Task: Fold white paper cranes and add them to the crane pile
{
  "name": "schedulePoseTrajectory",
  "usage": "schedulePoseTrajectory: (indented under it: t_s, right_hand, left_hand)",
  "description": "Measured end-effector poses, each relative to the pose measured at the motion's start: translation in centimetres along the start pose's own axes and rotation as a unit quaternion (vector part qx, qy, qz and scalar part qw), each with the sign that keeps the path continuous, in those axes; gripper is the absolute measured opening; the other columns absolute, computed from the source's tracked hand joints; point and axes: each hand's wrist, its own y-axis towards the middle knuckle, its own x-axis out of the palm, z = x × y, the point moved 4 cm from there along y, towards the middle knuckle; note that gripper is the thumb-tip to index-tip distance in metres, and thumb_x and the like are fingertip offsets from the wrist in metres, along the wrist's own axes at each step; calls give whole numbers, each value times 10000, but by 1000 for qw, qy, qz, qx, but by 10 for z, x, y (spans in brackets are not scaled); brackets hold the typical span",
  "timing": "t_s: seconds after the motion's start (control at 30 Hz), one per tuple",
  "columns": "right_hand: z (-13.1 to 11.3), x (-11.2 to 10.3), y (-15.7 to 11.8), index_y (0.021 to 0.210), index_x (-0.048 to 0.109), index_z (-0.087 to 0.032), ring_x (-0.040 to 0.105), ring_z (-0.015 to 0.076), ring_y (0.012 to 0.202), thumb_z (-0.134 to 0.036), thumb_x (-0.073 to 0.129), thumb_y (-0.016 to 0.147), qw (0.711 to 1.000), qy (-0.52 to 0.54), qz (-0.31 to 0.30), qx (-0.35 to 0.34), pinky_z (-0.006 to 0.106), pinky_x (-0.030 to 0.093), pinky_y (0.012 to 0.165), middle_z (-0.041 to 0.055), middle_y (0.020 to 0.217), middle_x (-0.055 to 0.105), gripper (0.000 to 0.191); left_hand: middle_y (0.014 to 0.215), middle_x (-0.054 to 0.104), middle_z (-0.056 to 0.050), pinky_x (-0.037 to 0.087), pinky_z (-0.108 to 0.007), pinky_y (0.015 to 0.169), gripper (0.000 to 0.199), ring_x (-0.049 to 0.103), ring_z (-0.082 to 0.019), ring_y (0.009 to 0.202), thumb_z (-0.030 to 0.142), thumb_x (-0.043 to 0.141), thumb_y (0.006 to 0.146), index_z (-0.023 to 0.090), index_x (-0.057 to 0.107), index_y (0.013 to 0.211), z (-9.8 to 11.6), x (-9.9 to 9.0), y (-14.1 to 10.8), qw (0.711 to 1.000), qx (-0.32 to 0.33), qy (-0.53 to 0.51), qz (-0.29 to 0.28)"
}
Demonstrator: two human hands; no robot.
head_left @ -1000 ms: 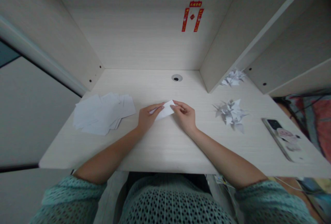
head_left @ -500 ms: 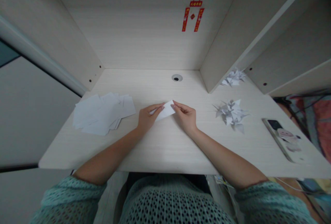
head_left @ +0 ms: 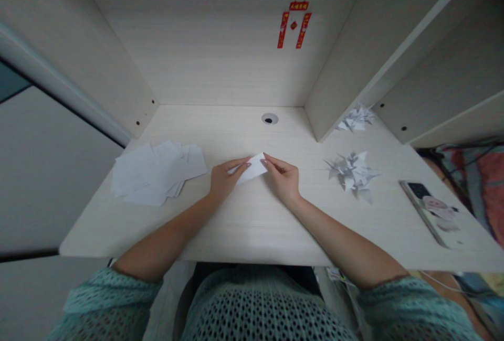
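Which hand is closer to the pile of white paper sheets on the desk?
Left. The left hand sits just right of the pile of white paper sheets, not touching it. The right hand is farther right, across the folded white paper that both hands hold.

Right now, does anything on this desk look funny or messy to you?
The phone lies slanted near the desk's right edge, so it looks a bit askew. The loose white paper sheets are also spread untidily, not squared into a neat stack.
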Motion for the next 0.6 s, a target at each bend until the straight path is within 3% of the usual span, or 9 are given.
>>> schedulePoseTrajectory:
  t_s: [0.2,0.37,0.6]
  right_hand:
    - [-1,0,-1,957,737,-221,684,226,907,-374,696,720,1000,-14,-2,2,384,522,865,47,1002,734,285]
    - [-6,0,-3,1131,665,-216,682,179,718,-356,720,704,1000,-6,1,-1,370,529,819,25,782,753,452]
    - [-12,-2,-3,912,749,-227,688,232,883,-376,722,691,999,-30,12,-21,398,531,860,49,978,739,268]
  left_hand:
    - [1028,721,9,498,-329,942,244,663,-198,992,406,629,788,283,727,974,-1,0,0,1000,-4,-4,4]
    - [1003,729,0,506,-330,922,250,667,-203,973,404,642,775,270,731,965,-1,-1,1,1000,-12,-9,17]
    - [997,731,-4,514,-331,906,243,672,-203,956,402,642,772,266,735,952,0,-3,0,999,-12,-14,29]
